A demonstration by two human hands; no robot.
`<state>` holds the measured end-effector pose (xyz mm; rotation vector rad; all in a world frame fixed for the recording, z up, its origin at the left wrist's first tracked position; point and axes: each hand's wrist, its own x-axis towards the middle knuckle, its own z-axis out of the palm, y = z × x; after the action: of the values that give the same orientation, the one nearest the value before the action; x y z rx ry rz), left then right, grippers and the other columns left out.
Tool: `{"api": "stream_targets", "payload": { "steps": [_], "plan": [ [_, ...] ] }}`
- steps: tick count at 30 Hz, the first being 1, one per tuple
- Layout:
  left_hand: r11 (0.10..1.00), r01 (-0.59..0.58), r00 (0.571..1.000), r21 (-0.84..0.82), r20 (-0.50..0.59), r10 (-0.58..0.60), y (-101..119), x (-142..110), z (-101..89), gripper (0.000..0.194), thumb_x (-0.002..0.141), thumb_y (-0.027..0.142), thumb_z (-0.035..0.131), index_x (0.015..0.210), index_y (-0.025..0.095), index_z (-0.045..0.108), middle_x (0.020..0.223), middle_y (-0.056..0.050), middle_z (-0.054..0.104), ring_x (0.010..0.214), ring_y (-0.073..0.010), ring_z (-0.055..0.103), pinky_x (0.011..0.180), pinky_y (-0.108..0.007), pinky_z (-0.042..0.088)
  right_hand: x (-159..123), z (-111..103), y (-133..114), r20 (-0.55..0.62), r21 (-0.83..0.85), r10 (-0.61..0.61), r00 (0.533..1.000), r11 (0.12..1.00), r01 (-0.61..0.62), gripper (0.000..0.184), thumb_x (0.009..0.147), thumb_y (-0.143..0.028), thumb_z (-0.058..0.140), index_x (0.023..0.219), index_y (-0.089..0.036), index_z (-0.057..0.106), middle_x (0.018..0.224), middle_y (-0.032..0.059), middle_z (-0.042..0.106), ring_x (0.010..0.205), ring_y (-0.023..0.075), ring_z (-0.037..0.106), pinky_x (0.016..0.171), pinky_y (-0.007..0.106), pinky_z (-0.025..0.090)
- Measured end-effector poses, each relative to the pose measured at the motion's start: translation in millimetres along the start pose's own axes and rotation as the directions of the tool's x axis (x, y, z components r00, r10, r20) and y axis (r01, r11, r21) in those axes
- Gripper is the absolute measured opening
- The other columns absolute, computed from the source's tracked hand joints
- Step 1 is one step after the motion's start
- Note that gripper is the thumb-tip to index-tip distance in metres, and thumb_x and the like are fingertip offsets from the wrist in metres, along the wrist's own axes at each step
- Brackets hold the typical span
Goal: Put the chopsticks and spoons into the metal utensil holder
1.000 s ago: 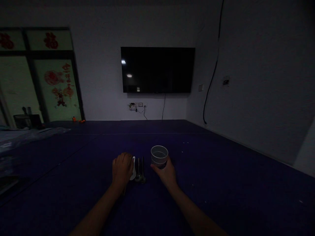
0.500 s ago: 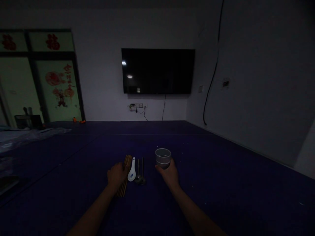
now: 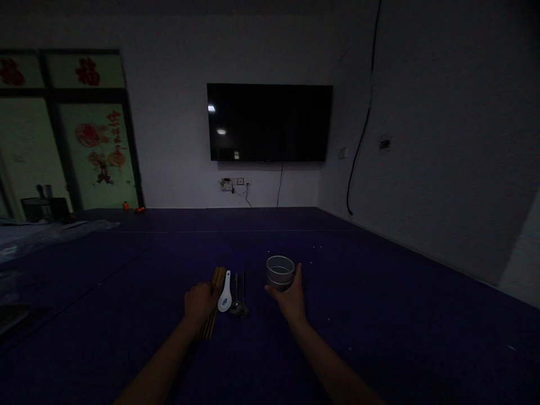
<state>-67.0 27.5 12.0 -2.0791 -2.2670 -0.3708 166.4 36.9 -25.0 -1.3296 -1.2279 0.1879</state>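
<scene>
My left hand (image 3: 199, 302) is closed over a bundle of wooden chopsticks (image 3: 210, 323) lying on the dark blue surface, with its fingertips hidden. Just right of it lies a white soup spoon (image 3: 225, 297) with a blue mark in its bowl. Beside that are two slim metal utensils, a spoon (image 3: 236, 304) and another (image 3: 243, 306) whose end is too dark to make out. A grey metal-looking cup (image 3: 280, 273) stands upright farther right. Around its near right side, my right hand (image 3: 293, 301) is open, thumb and fingers spread, with a small gap between fingers and cup.
The dark blue surface (image 3: 379, 315) reaches to the walls, with small white specks on it. Clear plastic sheeting (image 3: 63, 233) lies at the left. A television (image 3: 270, 122) hangs on the far wall above sockets and cables. A black cable (image 3: 358, 157) hangs at the right.
My right hand's fingers have straightened and spread away from the cup. My left hand stays on the chopsticks. The whole view has shifted very slightly.
</scene>
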Motion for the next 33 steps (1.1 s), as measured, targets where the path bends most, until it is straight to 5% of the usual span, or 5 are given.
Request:
{"api": "stream_targets", "payload": {
  "steps": [7,11,15,24,33],
  "plan": [
    [1.0,0.012,1.0,-0.007,0.006,-0.012,1,1,0.3,0.051,0.088,0.05,0.029,0.092,0.015,0.067,0.098,-0.015,0.069,0.089,-0.0256,0.065,0.075,-0.033,0.043,-11,-26,-53,-0.173,-0.193,-0.386,0.906,0.916,0.353,0.077,0.08,-0.048,0.057,0.142,-0.014,0.025,0.144,0.0182,0.032,0.133,0.0294,0.028,0.105,0.05,0.028],
    [1.0,0.015,1.0,-0.017,-0.002,-0.015,1,2,1.2,0.05,0.087,0.051,0.031,0.095,0.016,0.066,0.099,-0.015,0.069,0.091,-0.026,0.065,0.074,-0.033,0.042,-29,-26,-67,0.341,-0.044,-0.644,0.685,0.717,0.695,0.029,0.091,-0.028,0.04,0.11,-0.022,0.061,0.111,0.0072,0.065,0.106,0.0186,0.057,0.095,0.035,0.04],
    [0.999,0.026,1.0,-0.042,0.006,-0.026,-1,3,2.7,0.053,0.088,0.051,0.027,0.095,0.015,0.066,0.098,-0.015,0.069,0.092,-0.0261,0.064,0.075,-0.033,0.043,-41,-18,-72,0.696,-0.045,-0.472,0.541,0.723,0.689,0.027,0.091,-0.027,0.041,0.096,-0.021,0.066,0.094,0.0052,0.069,0.09,0.0169,0.062,0.082,0.029,0.044],
    [0.997,0.071,0.997,-0.027,0.031,-0.07,-3,7,4.3,0.04,0.089,0.035,0.032,0.098,0.018,0.067,0.105,-0.012,0.068,0.093,-0.0223,0.065,0.076,-0.029,0.043,-39,-14,-68,0.738,-0.315,-0.115,0.665,0.813,0.49,0.033,0.093,-0.029,0.036,0.095,-0.024,0.069,0.094,0.0043,0.071,0.09,0.0161,0.064,0.075,0.023,0.041],
    [0.998,0.056,0.998,-0.03,0.027,-0.055,-5,9,7.2,0.042,0.09,0.036,0.032,0.096,0.017,0.068,0.1,-0.013,0.069,0.09,-0.0229,0.066,0.076,-0.03,0.044,-39,-13,-69,0.744,-0.372,-0.075,0.664,0.779,0.505,0.034,0.092,-0.032,0.037,0.089,-0.023,0.07,0.092,0.0052,0.072,0.087,0.0173,0.065,0.07,0.024,0.04]
  ]
}}
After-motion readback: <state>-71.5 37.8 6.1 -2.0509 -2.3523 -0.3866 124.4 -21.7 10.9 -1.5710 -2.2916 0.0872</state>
